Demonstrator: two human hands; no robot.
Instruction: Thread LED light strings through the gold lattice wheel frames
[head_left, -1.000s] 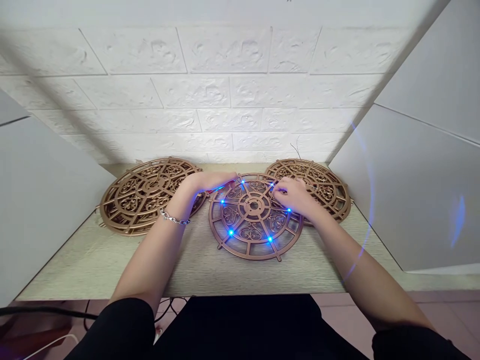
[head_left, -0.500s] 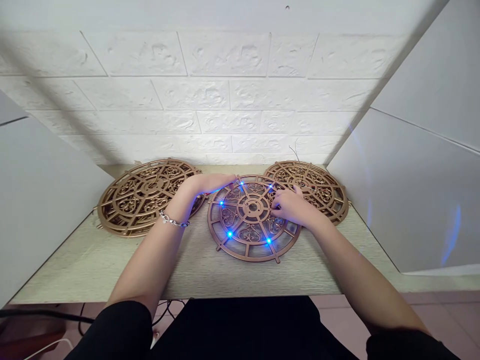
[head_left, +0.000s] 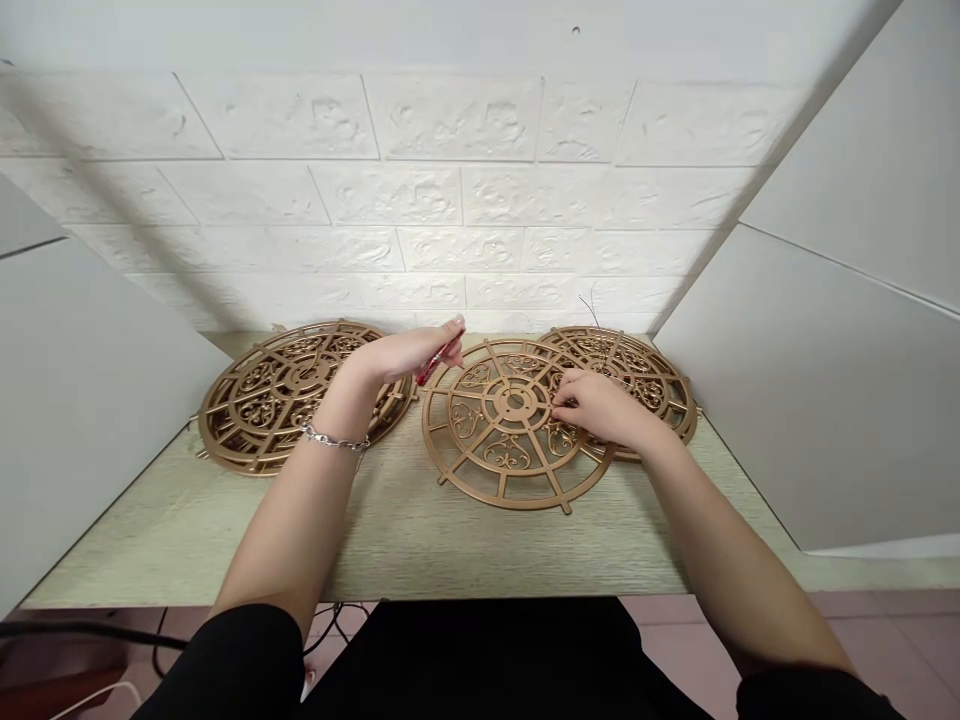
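The step in hand appears to be two-handed detail work at the spoked openwork grille (head_left: 517,418), a bronze-coloured wheel with scroll inserts. The grille lies on the counter (head_left: 427,555) in front of the person, between two stacks of like parts; its far right side overlaps the right-hand grille stack (head_left: 664,380), and whether it bears on that stack cannot be told. The left-hand grille stack (head_left: 307,375) is set just beside the opposite rim. Left hand (head_left: 424,350): fingers closed around a slender red tool (head_left: 433,366), raised near the far left rim; the tool's type is too small to identify, and no contact between tool and grille can be made out. Right hand (head_left: 596,405): fingers curled, thumb and fingertips drawn close together over the grille, just right of the hub; whether a small part is gripped between them cannot be told. Thin dark wires (head_left: 595,308) stand up from the right-hand stack, behind this hand. In judgement, the next move calls for a steady grille, a precise right fingertip position at the spoke and controlled handling of the tool clear of the scrollwork.
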